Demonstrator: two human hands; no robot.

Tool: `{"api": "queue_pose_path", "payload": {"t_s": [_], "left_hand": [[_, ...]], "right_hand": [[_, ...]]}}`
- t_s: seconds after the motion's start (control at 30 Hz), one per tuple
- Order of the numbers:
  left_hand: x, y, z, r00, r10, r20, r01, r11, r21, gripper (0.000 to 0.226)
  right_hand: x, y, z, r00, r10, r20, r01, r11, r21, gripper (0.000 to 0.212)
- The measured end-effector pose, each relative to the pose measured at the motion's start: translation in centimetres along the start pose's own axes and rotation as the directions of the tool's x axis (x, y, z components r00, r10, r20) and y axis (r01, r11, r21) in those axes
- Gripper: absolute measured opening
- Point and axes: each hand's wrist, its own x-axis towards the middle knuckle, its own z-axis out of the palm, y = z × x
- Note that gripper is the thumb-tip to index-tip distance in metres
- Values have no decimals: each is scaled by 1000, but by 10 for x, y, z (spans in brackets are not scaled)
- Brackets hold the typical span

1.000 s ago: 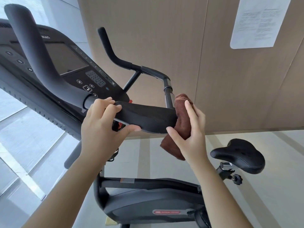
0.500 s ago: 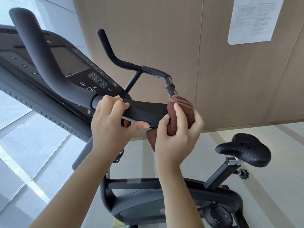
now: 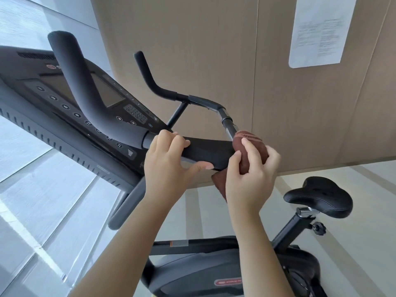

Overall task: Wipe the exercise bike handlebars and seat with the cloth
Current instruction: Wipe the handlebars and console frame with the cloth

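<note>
The exercise bike's black padded handlebar runs across the middle of the view. My left hand grips it, fingers over the top and thumb underneath. My right hand holds a brown cloth wrapped over the handlebar's near end, with a corner of cloth hanging below. The far handlebar rises toward the wall. The black seat sits lower right on its post, apart from both hands.
The bike's console with screen and buttons lies at the left, crossed by a thick curved black grip. A wood-panelled wall with a posted paper sheet stands behind. The bike frame is below my arms.
My right hand closed round the cloth and turned it over the handlebar's end, from the side to the front. My left hand stayed gripping the bar. The view shifted slightly.
</note>
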Motion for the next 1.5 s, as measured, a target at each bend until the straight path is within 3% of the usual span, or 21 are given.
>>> {"api": "queue_pose_path", "payload": {"t_s": [0.1, 0.27, 0.37, 0.53, 0.7, 0.8, 0.9, 1.1, 1.33, 1.5], "left_hand": [[1, -1, -3, 1000, 7, 5, -7, 1000, -29, 72], [2, -1, -6, 1000, 8, 9, -8, 1000, -19, 68], [0, 0, -4, 1000, -11, 6, 11, 1000, -24, 70], [0, -4, 1, 1000, -14, -28, 14, 1000, -10, 72], [2, -7, 4, 999, -8, -37, 8, 1000, -21, 71], [1, -8, 3, 1000, -4, -19, 4, 1000, -12, 72], [0, -7, 3, 1000, -8, -21, 8, 1000, -1, 72], [1, -6, -1, 1000, 14, -18, -15, 1000, -25, 69], [2, -28, -9, 993, 103, 54, -97, 990, -105, 46], [-3, -39, -7, 991, 131, -11, -131, 983, -128, 39]], "right_hand": [[-9, -13, 7, 995, 28, -91, -26, 1000, 14, 27], [-1, 12, -1, 985, -166, -37, 170, 973, 156, 28], [-1, 16, 8, 987, -53, -151, 92, 962, 259, 29], [-13, 5, 28, 931, 90, -353, 51, 928, 369, 31], [-22, -7, 38, 924, 100, -369, 41, 934, 354, 29], [-14, 9, 23, 950, -137, -280, 195, 963, 189, 25], [3, 25, 9, 929, -358, -98, 368, 922, 122, 24], [19, 26, -4, 915, -395, 86, 382, 915, 132, 25], [34, 9, -12, 807, -497, 320, 515, 857, 32, 28], [36, -5, -12, 772, -496, 398, 523, 851, 47, 28]]}}
